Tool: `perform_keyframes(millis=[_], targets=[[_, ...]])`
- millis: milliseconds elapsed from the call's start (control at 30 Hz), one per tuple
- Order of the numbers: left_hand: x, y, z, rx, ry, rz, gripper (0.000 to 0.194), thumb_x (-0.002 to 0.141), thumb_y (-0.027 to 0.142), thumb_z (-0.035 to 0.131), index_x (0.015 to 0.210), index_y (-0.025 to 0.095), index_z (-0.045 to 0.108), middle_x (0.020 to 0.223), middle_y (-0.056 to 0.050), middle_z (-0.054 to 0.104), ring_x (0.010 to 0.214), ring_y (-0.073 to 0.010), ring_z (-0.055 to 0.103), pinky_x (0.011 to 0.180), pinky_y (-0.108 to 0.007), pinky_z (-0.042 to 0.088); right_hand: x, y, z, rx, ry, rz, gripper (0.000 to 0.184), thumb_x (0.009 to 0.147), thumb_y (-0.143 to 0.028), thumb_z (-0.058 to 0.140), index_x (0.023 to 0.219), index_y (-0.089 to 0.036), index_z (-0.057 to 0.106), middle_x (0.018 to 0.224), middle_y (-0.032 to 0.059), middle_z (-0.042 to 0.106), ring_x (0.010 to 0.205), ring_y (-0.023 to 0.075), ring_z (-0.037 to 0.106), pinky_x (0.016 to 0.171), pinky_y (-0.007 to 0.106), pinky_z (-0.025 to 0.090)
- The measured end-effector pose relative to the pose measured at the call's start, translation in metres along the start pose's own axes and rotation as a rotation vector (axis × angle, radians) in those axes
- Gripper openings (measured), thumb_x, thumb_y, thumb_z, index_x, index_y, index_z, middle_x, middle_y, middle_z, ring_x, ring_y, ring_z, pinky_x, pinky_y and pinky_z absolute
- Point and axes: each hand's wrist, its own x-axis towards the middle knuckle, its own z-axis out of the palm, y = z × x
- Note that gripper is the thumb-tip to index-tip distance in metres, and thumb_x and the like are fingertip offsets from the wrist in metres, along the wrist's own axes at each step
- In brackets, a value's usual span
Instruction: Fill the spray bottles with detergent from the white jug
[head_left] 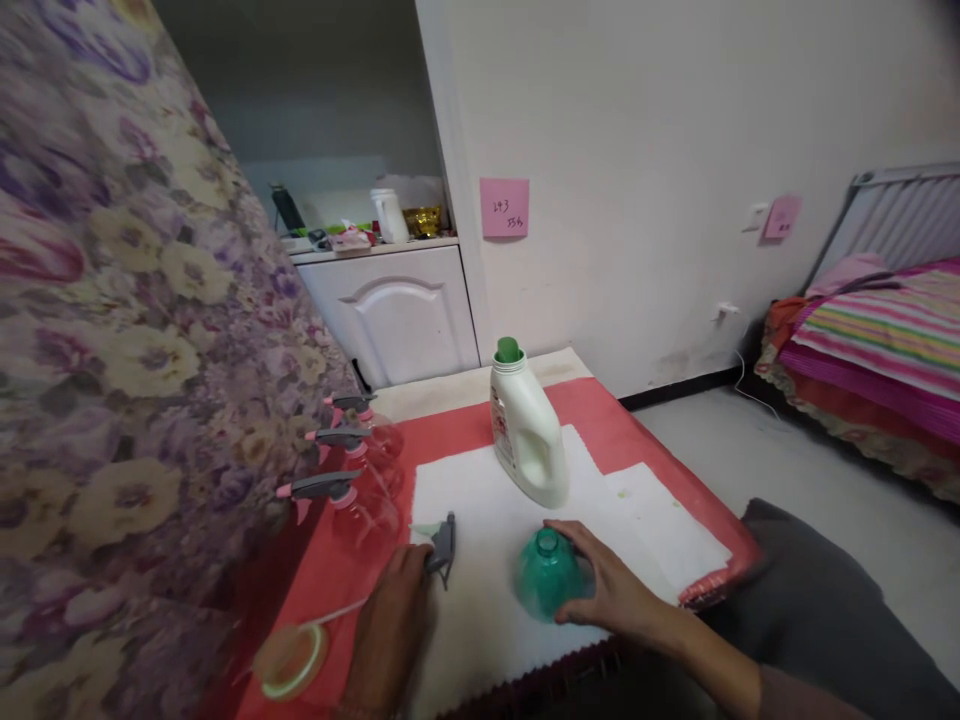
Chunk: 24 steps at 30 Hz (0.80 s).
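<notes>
My right hand point(607, 590) is curled round the side of a green translucent bottle point(547, 578), which stands upright with its neck uncovered. In my left hand point(394, 620) is a grey spray head point(444, 548), held to the left of that bottle. A thin pale tube point(337, 611) sticks out leftward from beside this hand. Behind the green bottle stands a big white jug point(529, 430) with a side handle and a green piece in its mouth. Several clear spray bottles point(360, 515) with grey and pink spray heads line up at the left.
White sheets point(480, 500) lie over the red tabletop point(442, 436). A round piece with a pale green rim point(296, 665) sits at the near left. A flowered curtain point(150, 350) hangs close on the left; a bed point(885, 350) stands at the far right.
</notes>
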Motion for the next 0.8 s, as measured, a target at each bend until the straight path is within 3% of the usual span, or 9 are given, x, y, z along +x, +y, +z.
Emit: perform_keyframes(millis=[100,267,333,400,500,633,800], targets=[[-0.004,0.023,0.0,-0.112,0.122,0.068,0.028,0.085,0.029,0.045,0.109,0.022,0.059,0.11,-0.009,0.065,0.103,-0.0251,0.063,0.088,-0.039,0.051,0.002,0.003,-0.001,0.018,-0.016,-0.01,0.097,0.053,-0.025,0.089,0.138,-0.025,0.043,0.137,0.0105,0.05,0.128,0.031,0.046,0.11,0.048,0.034],[-0.022,0.085,-0.023,-0.405,0.329,-0.05,0.038,0.08,0.045,0.06,0.11,0.021,0.062,0.11,-0.008,0.068,0.092,-0.0245,0.065,0.081,-0.036,0.054,0.006,0.008,-0.002,0.019,-0.047,-0.037,0.097,0.052,-0.027,0.089,0.138,-0.024,0.044,0.137,0.0106,0.051,0.128,0.0324,0.047,0.11,0.05,0.034],[-0.03,0.117,-0.037,-0.644,0.395,-0.16,0.04,0.081,0.044,0.063,0.114,0.022,0.06,0.107,-0.005,0.07,0.095,-0.0216,0.066,0.084,-0.031,0.054,0.007,0.01,-0.002,0.031,-0.044,-0.06,0.097,0.051,-0.026,0.088,0.138,-0.024,0.045,0.137,0.0102,0.051,0.127,0.0326,0.048,0.109,0.049,0.036],[-0.036,0.148,-0.049,-0.83,0.56,-0.223,0.038,0.077,0.045,0.069,0.108,0.022,0.063,0.099,-0.002,0.071,0.089,-0.0175,0.066,0.081,-0.025,0.054,0.008,0.012,-0.001,0.043,-0.044,-0.071,0.098,0.051,-0.025,0.088,0.139,-0.024,0.044,0.137,0.0105,0.051,0.127,0.0326,0.048,0.109,0.048,0.037],[-0.037,0.186,-0.061,-1.041,0.745,-0.203,0.038,0.073,0.042,0.075,0.103,0.021,0.066,0.1,-0.001,0.07,0.09,-0.016,0.066,0.08,-0.022,0.055,0.007,0.014,0.0,0.051,-0.049,-0.071,0.097,0.053,-0.024,0.087,0.14,-0.023,0.043,0.138,0.0118,0.05,0.128,0.0333,0.047,0.109,0.049,0.036],[-0.03,0.208,-0.06,-1.177,0.797,-0.154,0.039,0.071,0.038,0.078,0.105,0.022,0.067,0.096,-0.001,0.071,0.08,-0.0126,0.066,0.073,-0.02,0.057,0.006,0.017,0.001,0.05,-0.049,-0.091,0.097,0.054,-0.023,0.086,0.14,-0.025,0.042,0.139,0.0124,0.05,0.129,0.0339,0.046,0.11,0.049,0.036],[-0.022,0.21,-0.042,-1.229,0.731,-0.139,0.039,0.075,0.033,0.076,0.11,0.021,0.065,0.094,-0.002,0.072,0.076,-0.0101,0.066,0.074,-0.018,0.056,0.007,0.017,0.001,0.041,-0.044,-0.107,0.095,0.055,-0.026,0.086,0.14,-0.023,0.042,0.139,0.0143,0.05,0.129,0.035,0.047,0.109,0.051,0.036]])
